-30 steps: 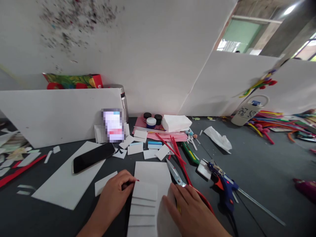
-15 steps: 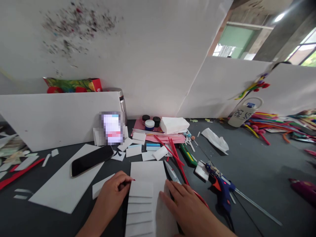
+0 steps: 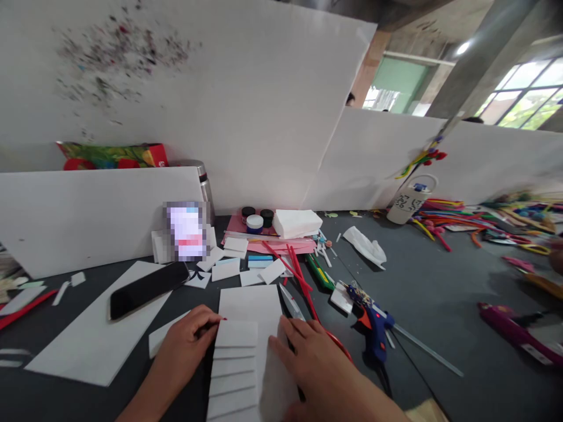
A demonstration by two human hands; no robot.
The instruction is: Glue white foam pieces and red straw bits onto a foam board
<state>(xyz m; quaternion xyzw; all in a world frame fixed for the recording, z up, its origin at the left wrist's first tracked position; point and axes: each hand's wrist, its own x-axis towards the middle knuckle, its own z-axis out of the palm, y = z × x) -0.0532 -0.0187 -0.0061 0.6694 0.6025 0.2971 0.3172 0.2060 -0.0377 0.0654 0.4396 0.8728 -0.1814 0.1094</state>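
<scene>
A white board (image 3: 250, 302) lies lengthwise in front of me. Overlapping white card strips (image 3: 235, 356) run in a stepped row down its left side. My left hand (image 3: 189, 346) is at the board's left edge, thumb and forefinger pinched together at the side of the topmost strip. Its other fingers curl under and are partly hidden. My right hand (image 3: 310, 357) rests palm down with fingers stretched out over the board's right edge. Just beyond those fingers is a pointed blade-like tool (image 3: 291, 302), partly covered.
Right of my hands lies a blue glue gun (image 3: 373, 331) with a clear glue stick; a purple glue gun (image 3: 519, 334) is farther right. Red sticks (image 3: 299, 272) and a green cutter (image 3: 319, 272) lie ahead. A black phone (image 3: 147, 290) rests on white sheet on the left.
The camera has turned slightly right, so the scene sits farther left and more of the purple glue gun shows. Both hands keep nearly the same place on the board and strips.
</scene>
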